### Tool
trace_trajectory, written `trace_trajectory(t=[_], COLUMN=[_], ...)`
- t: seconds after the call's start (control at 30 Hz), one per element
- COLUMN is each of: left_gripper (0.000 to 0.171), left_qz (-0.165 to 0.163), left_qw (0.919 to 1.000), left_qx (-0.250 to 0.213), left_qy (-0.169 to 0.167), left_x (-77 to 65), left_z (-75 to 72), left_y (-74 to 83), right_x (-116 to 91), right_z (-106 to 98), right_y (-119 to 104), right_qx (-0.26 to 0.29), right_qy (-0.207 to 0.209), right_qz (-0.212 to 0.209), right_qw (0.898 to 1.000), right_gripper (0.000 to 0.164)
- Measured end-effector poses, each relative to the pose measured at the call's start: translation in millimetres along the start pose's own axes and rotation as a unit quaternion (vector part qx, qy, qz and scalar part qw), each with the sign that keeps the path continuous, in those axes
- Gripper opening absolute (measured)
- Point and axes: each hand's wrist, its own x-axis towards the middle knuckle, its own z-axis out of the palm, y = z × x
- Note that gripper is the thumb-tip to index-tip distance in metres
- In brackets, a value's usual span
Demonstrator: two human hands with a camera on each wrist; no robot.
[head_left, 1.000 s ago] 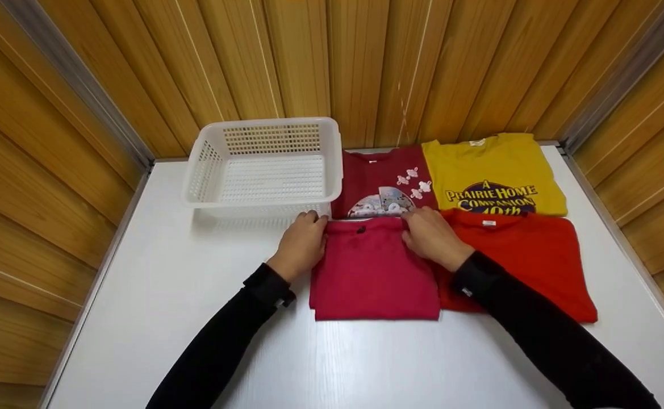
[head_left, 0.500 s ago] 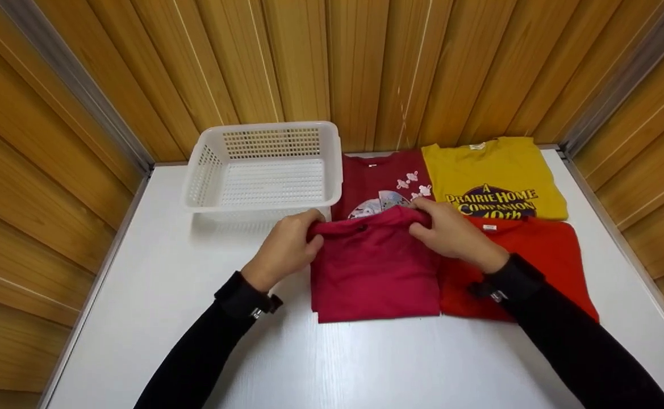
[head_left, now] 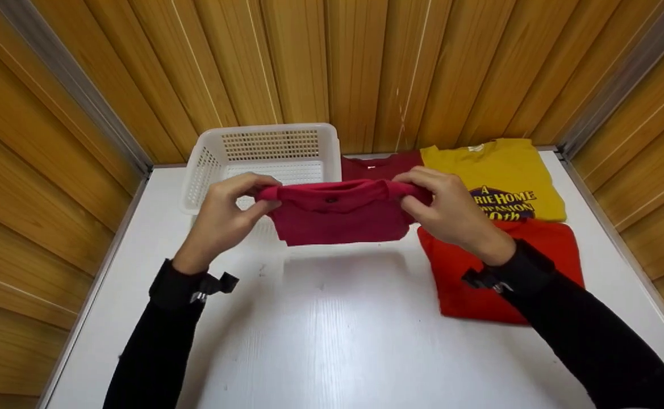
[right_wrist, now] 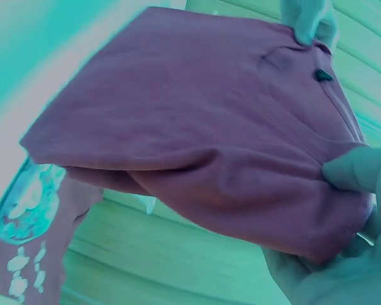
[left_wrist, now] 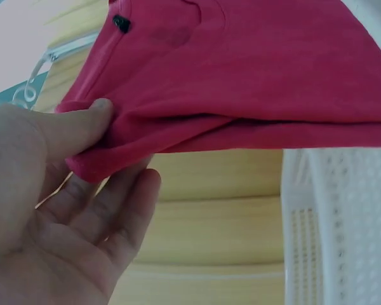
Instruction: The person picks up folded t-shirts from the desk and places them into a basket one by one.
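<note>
A folded pink-red T-shirt [head_left: 337,218] with a small dark label at its neckline hangs in the air between both hands. My left hand [head_left: 226,213] pinches its upper left corner, thumb on the near side and fingers behind, as the left wrist view shows on the shirt [left_wrist: 241,70]. At the upper right corner, my right hand [head_left: 451,210] grips the cloth the same way. In the right wrist view the shirt [right_wrist: 178,108] looks purplish and droops from the fingers. A shadow falls on the white table [head_left: 332,329] beneath it.
A white plastic basket [head_left: 192,170] stands at the back left, partly behind the left hand. Behind the right hand lie a dark red shirt [head_left: 380,165], partly covered, and a yellow printed shirt [head_left: 513,170]. A folded bright red shirt [head_left: 474,284] lies nearer. Wood-patterned walls [head_left: 366,68] enclose the table.
Both hands have taken hold of the pink-red shirt's top corners and lifted it off the table, up and slightly left. The other shirts and the basket stay put.
</note>
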Motion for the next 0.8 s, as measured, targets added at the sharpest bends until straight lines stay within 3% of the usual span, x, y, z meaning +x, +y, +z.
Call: trace_trajectory(t=[0.27, 0.57, 0.67, 0.8], left_gripper=[0.025, 0.025, 0.023, 0.024], left_qz=[-0.024, -0.065, -0.085, -0.134], left_qw=[0.9971, 0.9907, 0.9894, 0.9845], left_qx=[0.001, -0.038, -0.004, 0.060], left_qy=[0.073, 0.113, 0.118, 0.095], left_x=[3.6, -5.8, 0.3, 23.0], left_z=[-44.9, -82.1, -94.4, -103.1], left_y=[-10.6, -15.1, -20.3, -40.3], right_x=[42, 72, 89, 128], right_z=[29, 50, 58, 72], right_y=[-21, -47, -50, -38], right_qx=[0.026, 0.080, 0.070, 0.028], right_qy=[-0.015, -0.053, -0.062, -0.064], right_qz=[-0.060, -0.045, -0.040, -0.033], right_qw=[0.998, 0.994, 0.995, 0.997], right_gripper=[0.025, 0.025, 0.028, 0.029])
